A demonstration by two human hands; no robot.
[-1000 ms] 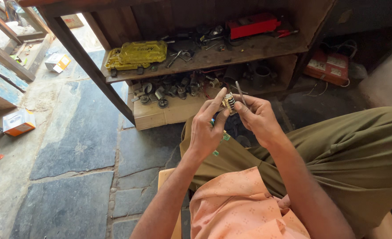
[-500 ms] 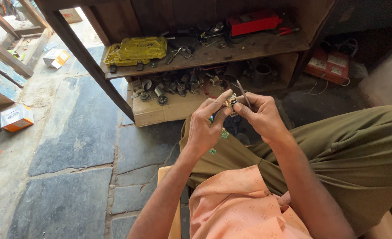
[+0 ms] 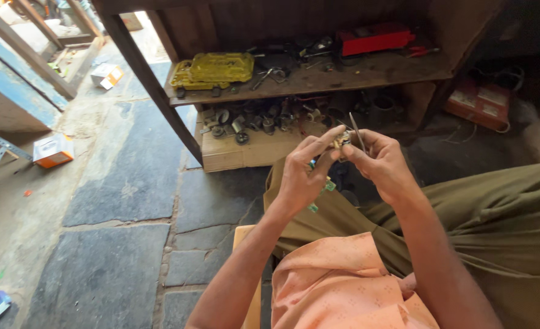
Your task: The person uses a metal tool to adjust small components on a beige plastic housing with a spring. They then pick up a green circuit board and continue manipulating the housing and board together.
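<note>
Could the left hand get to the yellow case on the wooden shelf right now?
Probably not straight away. The left hand is pinching a small metal part together with the right hand, which holds a thin tool. The yellow case lies unobstructed on the shelf, ahead and to the left, likely needing a forward lean.

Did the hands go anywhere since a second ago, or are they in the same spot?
No. The left hand and right hand sit in the same spot before the wooden shelf, pinching a small metal part; only the camera shifted slightly.
</note>
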